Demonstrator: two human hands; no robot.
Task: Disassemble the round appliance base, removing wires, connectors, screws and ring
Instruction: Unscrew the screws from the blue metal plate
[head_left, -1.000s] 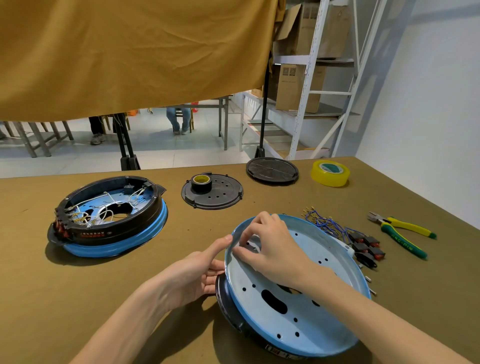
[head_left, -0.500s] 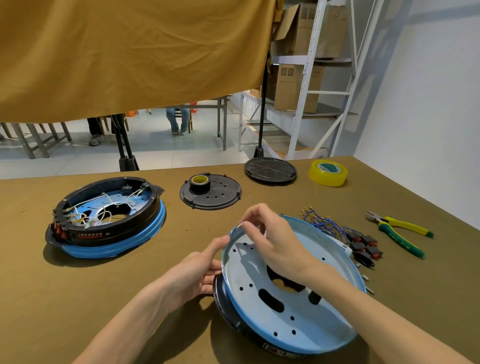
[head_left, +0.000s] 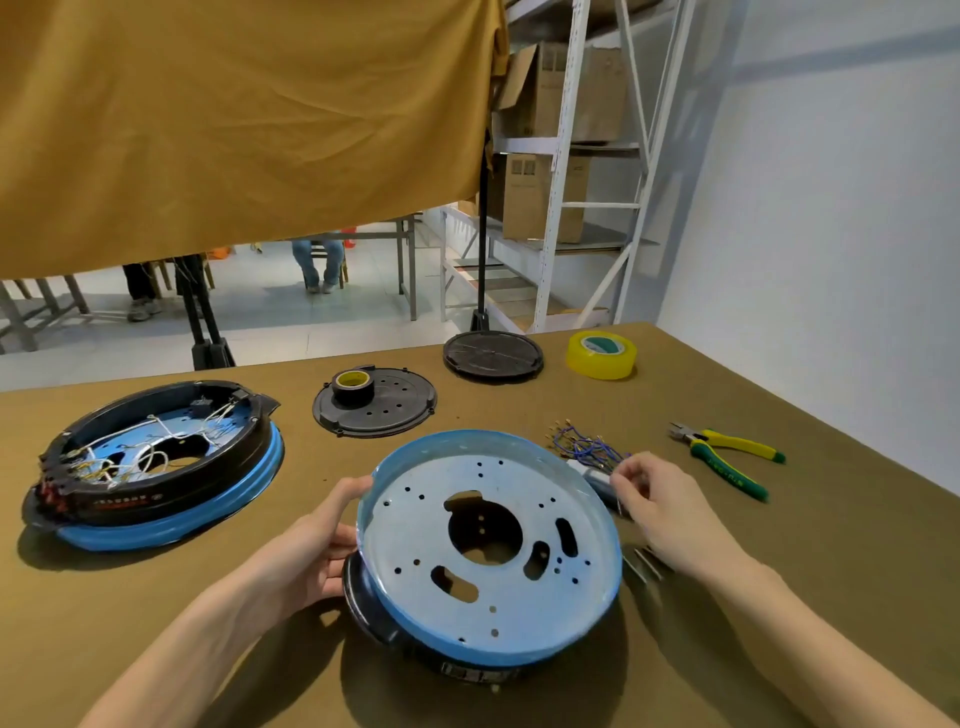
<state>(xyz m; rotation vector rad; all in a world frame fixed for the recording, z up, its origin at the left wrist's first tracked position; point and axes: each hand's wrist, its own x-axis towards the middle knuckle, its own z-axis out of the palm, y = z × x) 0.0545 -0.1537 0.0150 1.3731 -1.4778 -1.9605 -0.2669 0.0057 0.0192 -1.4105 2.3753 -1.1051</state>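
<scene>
The round appliance base (head_left: 488, 551) sits in the lower centre of the frame on the desk (head_left: 831, 545), its pale perforated plate facing up inside a blue rim, a black housing showing beneath at the lower left. The left hand (head_left: 311, 551) holds it at the left edge, thumb curled over the rim and fingers under the side. The right hand (head_left: 670, 514) is at the right of the base, just off its rim, fingertips brought together in a pinch; whether that grip has hold of anything is too small to tell. Just above it lies a bundle of blue wires (head_left: 582, 447) with connectors. Right of those lie yellow-and-green pliers (head_left: 727, 457). At the left of the frame rests a second base (head_left: 156, 467), wires inside. Toward the top of the desk lie a black perforated disc (head_left: 384, 405) carrying a small tape roll (head_left: 353, 387), another black disc (head_left: 493, 356) and a yellow tape roll (head_left: 601, 354).
</scene>
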